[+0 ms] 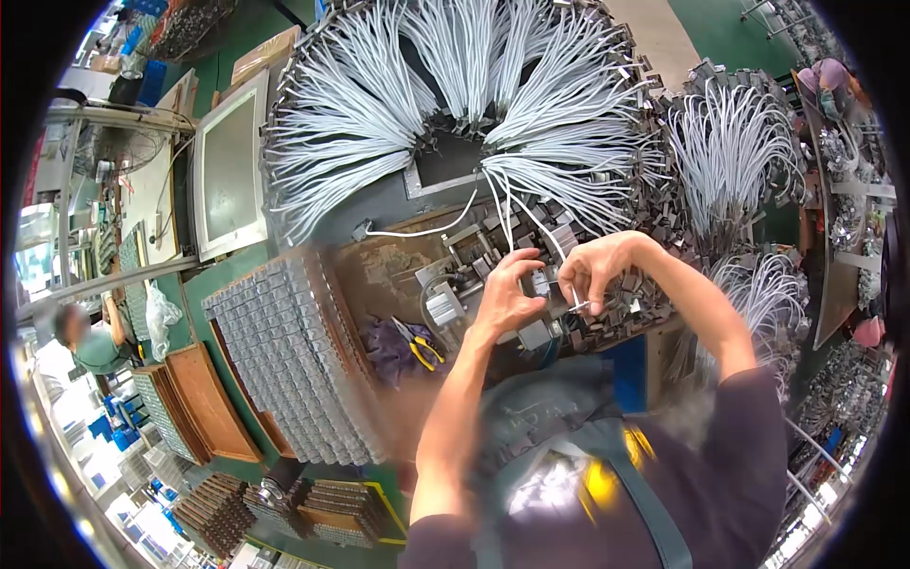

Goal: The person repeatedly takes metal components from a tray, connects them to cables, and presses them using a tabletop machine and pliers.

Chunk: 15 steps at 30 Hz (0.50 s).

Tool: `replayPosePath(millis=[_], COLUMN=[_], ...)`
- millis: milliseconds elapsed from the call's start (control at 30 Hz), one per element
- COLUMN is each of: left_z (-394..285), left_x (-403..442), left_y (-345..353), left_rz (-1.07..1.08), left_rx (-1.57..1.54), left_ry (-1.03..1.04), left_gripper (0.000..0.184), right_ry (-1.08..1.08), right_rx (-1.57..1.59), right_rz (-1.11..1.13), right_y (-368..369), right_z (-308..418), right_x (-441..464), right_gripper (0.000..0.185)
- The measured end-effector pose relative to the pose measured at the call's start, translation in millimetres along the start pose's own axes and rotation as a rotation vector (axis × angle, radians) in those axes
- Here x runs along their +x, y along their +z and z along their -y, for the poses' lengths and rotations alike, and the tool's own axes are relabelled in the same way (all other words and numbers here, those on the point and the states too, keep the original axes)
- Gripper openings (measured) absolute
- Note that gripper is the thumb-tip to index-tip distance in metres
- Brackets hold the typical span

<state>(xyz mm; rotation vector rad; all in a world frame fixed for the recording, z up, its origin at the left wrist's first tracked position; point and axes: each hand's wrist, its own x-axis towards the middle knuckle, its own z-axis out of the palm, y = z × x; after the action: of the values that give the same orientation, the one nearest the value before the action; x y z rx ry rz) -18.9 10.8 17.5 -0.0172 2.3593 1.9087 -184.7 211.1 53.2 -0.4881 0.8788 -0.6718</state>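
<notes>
Bare left forearm [447,431] slanting up from the lower middle of the frame, bare left hand [509,296] near centre, thumb and forefinger parted, bare right forearm [697,308] angling in from lower right, wrist bent, bare right hand [602,270] curled downward, fingertips pinching.

White cable [541,225] in the right hand [605,269], small silvery block [540,283] by the left hand [508,296].
The cable is slim and smooth, curving down and rightward in a loose arc, its lower part pinched between fingers that partly hide it; the boxy block sits between thumb and forefinger, whether gripped or not unclear.
</notes>
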Motion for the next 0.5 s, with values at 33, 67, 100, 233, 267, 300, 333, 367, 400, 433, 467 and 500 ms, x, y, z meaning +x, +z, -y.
replayPosePath(millis=[33, 67, 100, 233, 267, 300, 333, 367, 400, 433, 467, 500], left_z=[0.2, 2.3, -8.5, -55.9, -55.3, -52.6, -50.0, -48.7, -50.2, -52.4, -54.3, -49.0], left_x=[1.7, 2.1, 3.5, 12.9, 12.8, 9.2, 5.9, -2.3, -12.0, -21.4, -29.3, -37.8], left_y=[-0.5, -7.5, -19.8, -88.6, -100.4, -106.1, -107.9, -104.3, -92.1, -79.8, -68.5, -57.7], left_rz=[0.025, 0.027, 0.004, -0.113, -0.159, -0.206, -0.255, -0.224, -0.205, -0.105, -0.013, 0.047], left_rx=[-0.082, -0.242, -0.328, 0.312, 0.56, 0.75, 0.938, 0.842, 0.772, 0.593, 0.412, 0.299], left_ry=[-0.103, -0.145, -0.164, -0.129, -0.1, -0.081, -0.056, -0.063, -0.03, -0.099, -0.166, -0.16], left_gripper=[0.055, 0.057, 0.055, 0.05, 0.05, 0.052, 0.054, 0.058, 0.059, 0.059, 0.059, 0.059], right_ry=[0.018, 0.005, 0.016, 0.022, 0.035, -0.018, -0.062, -0.097, -0.132, -0.193, -0.248, -0.267], right_rx=[-0.039, -0.034, -0.093, -0.249, -0.31, -0.355, -0.567, -0.671, -0.767, -0.863, -0.937, -0.876], right_rz=[0.019, 0.018, 0.017, -0.084, -0.15, -0.219, -0.344, -0.483, -0.619, -0.786, -0.915, -0.9], right_y=[-2.4, -3.9, -6.4, 1.7, 9.1, 19.2, 32.9, 45.7, 58.5, 66.2, 73.1, 76.3], right_z=[-4.3, -10.9, -17.0, -16.8, -9.9, -1.2, 11.6, 19.9, 20.9, 14.8, 13.7, 18.9], right_x=[3.0, 6.6, 8.7, 4.2, 2.2, -0.3, -1.6, -1.3, 1.7, 11.5, 19.8, 23.4], right_gripper=[0.045, 0.045, 0.044, 0.042, 0.041, 0.04, 0.04, 0.039, 0.038, 0.036, 0.034, 0.034])
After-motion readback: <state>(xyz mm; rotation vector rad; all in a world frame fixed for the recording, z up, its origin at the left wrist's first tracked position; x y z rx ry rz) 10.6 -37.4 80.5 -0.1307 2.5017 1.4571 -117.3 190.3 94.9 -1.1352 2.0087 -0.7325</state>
